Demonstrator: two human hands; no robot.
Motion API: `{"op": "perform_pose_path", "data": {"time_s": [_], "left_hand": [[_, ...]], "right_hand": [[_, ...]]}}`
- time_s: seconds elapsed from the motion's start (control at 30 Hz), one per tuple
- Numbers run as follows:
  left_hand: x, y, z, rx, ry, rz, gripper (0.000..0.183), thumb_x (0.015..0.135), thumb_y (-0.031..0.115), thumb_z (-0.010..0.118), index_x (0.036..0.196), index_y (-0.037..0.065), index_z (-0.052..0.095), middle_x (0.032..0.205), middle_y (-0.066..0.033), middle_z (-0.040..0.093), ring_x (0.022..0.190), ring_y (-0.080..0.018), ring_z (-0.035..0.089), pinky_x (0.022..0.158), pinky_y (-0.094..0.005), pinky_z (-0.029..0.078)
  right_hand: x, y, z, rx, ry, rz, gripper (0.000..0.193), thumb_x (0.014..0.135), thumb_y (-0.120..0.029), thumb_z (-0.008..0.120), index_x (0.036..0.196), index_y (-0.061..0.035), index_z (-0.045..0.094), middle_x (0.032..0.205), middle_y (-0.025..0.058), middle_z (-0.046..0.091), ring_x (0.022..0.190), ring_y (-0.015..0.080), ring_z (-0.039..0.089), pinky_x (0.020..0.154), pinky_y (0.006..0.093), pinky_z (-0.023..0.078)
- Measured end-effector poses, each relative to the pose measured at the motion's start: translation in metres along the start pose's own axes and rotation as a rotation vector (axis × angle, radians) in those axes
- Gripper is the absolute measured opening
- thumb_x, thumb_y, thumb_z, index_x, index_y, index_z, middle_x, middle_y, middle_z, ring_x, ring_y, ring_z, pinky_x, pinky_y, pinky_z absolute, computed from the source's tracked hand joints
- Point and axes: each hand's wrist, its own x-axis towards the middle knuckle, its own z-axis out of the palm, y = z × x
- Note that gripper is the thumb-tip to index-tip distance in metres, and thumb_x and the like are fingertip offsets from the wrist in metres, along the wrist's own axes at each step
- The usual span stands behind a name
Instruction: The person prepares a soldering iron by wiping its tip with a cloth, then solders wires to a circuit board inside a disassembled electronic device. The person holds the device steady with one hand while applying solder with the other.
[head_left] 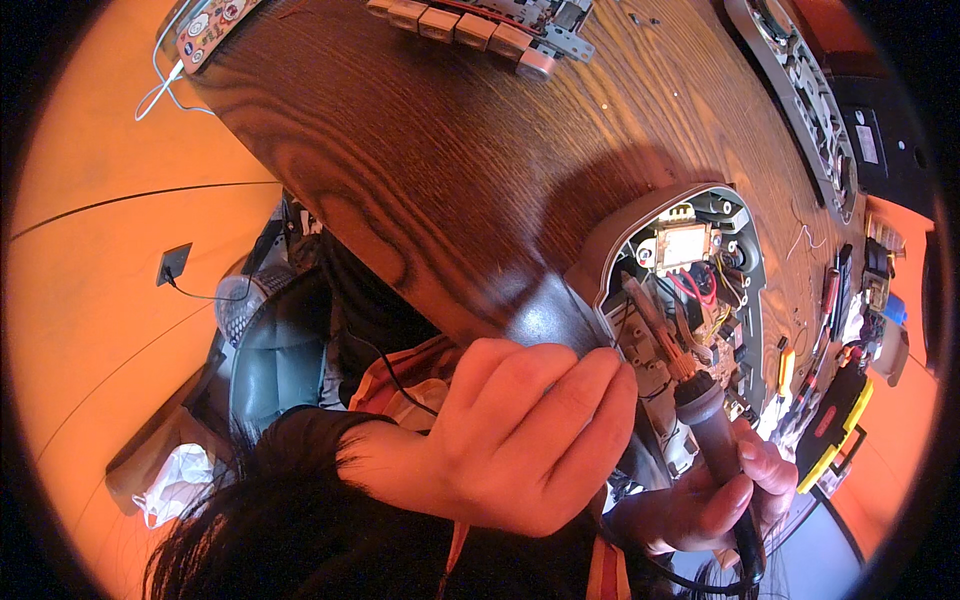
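My right hand (735,490) grips a soldering iron (708,418) by its dark handle. The iron's metal barrel points up and left over an opened grey plastic housing (600,245). Inside that housing are circuit boards, red and yellow wires and a brightly lit metal-framed part (686,246). My left hand (535,435) is closed at the housing's near left edge, knuckles up. Its fingertips are turned away, so whatever they pinch is hidden. Part of the housing's near end disappears behind my hands.
A wooden table (400,150) carries a long grey shell (800,100) at the far right and a mechanism with a row of blocks (470,30) at the back. A phone (210,35) with a white cable lies top left. Tools and a yellow-black case (838,425) stand right.
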Motion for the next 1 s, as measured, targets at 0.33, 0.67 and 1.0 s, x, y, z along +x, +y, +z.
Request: {"op": "perform_pose_path", "data": {"time_s": [0.33, 0.67, 1.0], "left_hand": [[0.007, -0.005, -0.003, 0.076, 0.067, -0.005, 0.036, 0.048, 0.013, 0.052, 0.077, -0.005, 0.062, 0.079, -0.0131, 0.060, 0.067, -0.0197, 0.052, 0.052, -0.0274, 0.038], [0.011, -0.006, 0.003, 0.154, 0.066, -0.004, 0.032, 0.050, 0.013, 0.054, 0.076, -0.005, 0.061, 0.080, -0.0113, 0.058, 0.070, -0.0199, 0.052, 0.052, -0.0283, 0.038], [0.014, 0.005, -0.002, 0.163, -0.033, -0.093, 0.026, 0.052, 0.010, 0.056, 0.074, -0.003, 0.061, 0.078, -0.0099, 0.057, 0.070, -0.0191, 0.052, 0.052, -0.0285, 0.039]], "right_hand": [[-0.005, 0.009, -0.008, -0.011, 0.194, -0.089, 0.025, 0.078, -0.018, 0.049, 0.086, 0.0061, 0.050, 0.074, 0.0205, 0.055, 0.070, 0.0252, 0.056, 0.072, 0.0326, 0.045], [-0.005, 0.009, -0.011, 0.027, 0.122, -0.034, 0.024, 0.080, -0.019, 0.050, 0.086, 0.0042, 0.053, 0.072, 0.0206, 0.056, 0.065, 0.0223, 0.056, 0.063, 0.0267, 0.044], [-0.006, 0.013, -0.007, 0.030, 0.169, -0.080, 0.026, 0.081, -0.021, 0.052, 0.087, 0.0040, 0.054, 0.071, 0.0201, 0.055, 0.066, 0.0235, 0.057, 0.064, 0.0284, 0.046]]}}
